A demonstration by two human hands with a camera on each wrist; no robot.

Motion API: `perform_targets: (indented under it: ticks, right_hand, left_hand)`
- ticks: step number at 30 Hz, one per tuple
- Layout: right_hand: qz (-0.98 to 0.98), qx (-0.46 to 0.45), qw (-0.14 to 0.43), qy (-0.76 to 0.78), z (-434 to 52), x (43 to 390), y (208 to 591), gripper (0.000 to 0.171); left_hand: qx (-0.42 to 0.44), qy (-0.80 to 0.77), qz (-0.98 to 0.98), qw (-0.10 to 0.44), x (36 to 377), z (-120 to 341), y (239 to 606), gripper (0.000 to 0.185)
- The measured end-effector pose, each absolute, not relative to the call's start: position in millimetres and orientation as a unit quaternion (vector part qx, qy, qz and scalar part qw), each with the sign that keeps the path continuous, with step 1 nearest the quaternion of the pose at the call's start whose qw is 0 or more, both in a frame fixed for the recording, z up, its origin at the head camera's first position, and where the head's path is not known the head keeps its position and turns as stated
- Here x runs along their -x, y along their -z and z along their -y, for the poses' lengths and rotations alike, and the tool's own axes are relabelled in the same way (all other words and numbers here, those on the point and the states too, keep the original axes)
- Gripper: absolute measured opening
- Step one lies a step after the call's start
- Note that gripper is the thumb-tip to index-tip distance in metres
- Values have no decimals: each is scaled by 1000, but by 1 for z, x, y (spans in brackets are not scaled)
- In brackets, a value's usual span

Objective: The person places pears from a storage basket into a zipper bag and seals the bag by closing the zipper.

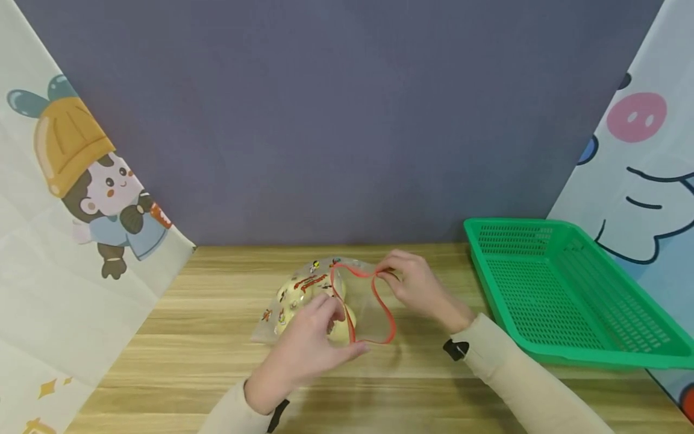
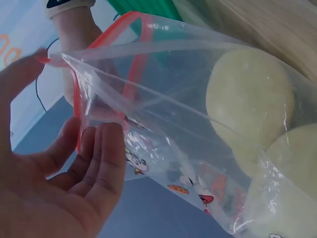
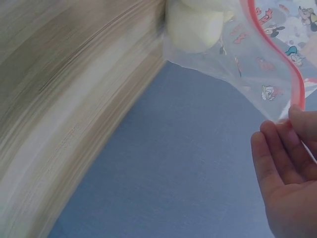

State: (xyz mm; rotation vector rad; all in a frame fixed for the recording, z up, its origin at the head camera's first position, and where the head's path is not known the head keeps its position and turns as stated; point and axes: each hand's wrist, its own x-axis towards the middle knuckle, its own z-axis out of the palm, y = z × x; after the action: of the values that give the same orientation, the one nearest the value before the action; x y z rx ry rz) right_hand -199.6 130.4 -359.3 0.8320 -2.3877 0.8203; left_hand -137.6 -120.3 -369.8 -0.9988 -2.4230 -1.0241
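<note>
A clear zip bag (image 1: 368, 313) with a red zip rim and printed cartoon figures lies on the wooden table, its mouth spread wide toward the right. Several pale yellow round items (image 2: 250, 94) fill its closed end. My left hand (image 1: 309, 340) is at the near part of the mouth, thumb and fingers spread apart; in the left wrist view its thumb tip and fingertips touch the red rim. At the far side, my right hand (image 1: 414, 283) pinches the rim's corner between thumb and fingers, as the right wrist view also shows.
To the right stands a green plastic basket (image 1: 477, 265) with slatted walls and nothing in it. Behind the wooden table (image 1: 179, 349) rises a dark grey-blue backdrop (image 1: 347, 120). Cartoon-printed sheets (image 1: 32, 253) hang at both sides.
</note>
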Motion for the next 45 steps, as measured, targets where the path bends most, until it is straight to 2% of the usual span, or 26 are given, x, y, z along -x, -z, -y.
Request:
perform_targets:
  ticks: [8, 12, 17, 22, 33, 45]
  right_hand:
    - [880, -276, 220, -318, -131, 199, 359, 10]
    - [880, -274, 222, -317, -133, 201, 361, 10]
    - [873, -274, 234, -327, -136, 204, 365, 9]
    - [866, -260, 237, -355, -138, 204, 365, 11]
    - [862, -224, 239, -388, -144, 200, 354, 5]
    - [840, -209, 256, -431, -150, 194, 340, 8]
  left_hand:
    - [380, 255, 872, 173, 128, 120, 371, 52]
    - [392, 241, 871, 173, 127, 120, 371, 43]
    - [411, 249, 843, 240, 134, 120, 374, 27]
    - [413, 267, 821, 292, 138, 122, 375, 26]
    - [401, 307, 793, 341, 149, 133, 363, 21]
    - [387, 358, 762, 376, 161, 144, 350, 23]
